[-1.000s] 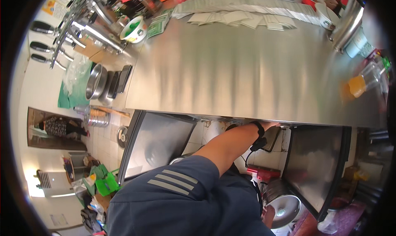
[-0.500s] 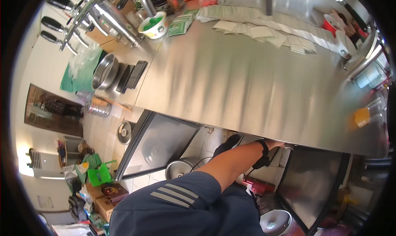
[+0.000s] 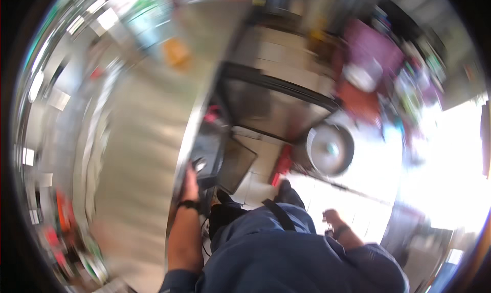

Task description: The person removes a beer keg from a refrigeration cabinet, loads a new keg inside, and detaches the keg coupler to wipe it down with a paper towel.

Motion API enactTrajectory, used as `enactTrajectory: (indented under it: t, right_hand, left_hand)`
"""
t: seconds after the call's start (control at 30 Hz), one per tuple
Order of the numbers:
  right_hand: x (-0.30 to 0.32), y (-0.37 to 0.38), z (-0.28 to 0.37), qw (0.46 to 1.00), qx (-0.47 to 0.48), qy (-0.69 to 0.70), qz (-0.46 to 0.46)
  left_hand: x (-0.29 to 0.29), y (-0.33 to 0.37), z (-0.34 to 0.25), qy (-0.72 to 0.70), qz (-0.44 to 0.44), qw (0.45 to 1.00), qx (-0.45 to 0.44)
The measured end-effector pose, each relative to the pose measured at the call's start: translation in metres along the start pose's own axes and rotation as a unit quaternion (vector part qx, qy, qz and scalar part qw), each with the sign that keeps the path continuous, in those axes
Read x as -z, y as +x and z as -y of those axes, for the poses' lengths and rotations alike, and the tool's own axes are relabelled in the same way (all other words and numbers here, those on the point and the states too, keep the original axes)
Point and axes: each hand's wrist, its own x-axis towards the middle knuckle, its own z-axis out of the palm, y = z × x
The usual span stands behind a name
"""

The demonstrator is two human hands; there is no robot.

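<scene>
My left hand (image 3: 190, 184), with a dark band at its wrist, is at the long side edge of the metal counter (image 3: 138, 155). Right beside its fingertips shows a small, shiny, rounded metal thing (image 3: 199, 164); whether the fingers grip it or the edge is too blurred to tell. On the other side of my body hangs my right hand (image 3: 333, 219), away from the counter, over the pale floor. Motion smears its fingers, and a dark band (image 3: 339, 231) crosses that wrist.
A round steel keg (image 3: 330, 149) stands on the tiles ahead, beside a red object (image 3: 281, 164). A dark-framed panel (image 3: 279, 85) reaches out from the counter. Farther off lies a pink-purple item (image 3: 373, 50). A blurred yellow thing (image 3: 176, 53) is on the counter's far end.
The view has swung sharply right, so the counter now lies on my left. My left hand stays at its edge by the shiny thing. My right hand has come into view.
</scene>
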Motion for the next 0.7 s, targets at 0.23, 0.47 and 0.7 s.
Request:
enactTrajectory:
  t: [0.23, 0.47, 0.7]
  right_hand:
    - [-0.117, -0.107, 0.113, 0.734, -0.32, 0.586, -0.124]
    - [-0.165, -0.173, 0.181, 0.608, -0.386, 0.687, -0.099]
    - [-0.181, -0.191, 0.177, 0.594, -0.363, 0.715, -0.076]
  left_hand:
    - [-0.007, 0.07, 0.044, -0.033, -0.058, 0.996, 0.059]
    - [-0.026, 0.06, 0.029, -0.047, -0.036, 0.989, 0.136]
    - [0.01, 0.09, 0.033, -0.05, 0.016, 0.972, 0.227]
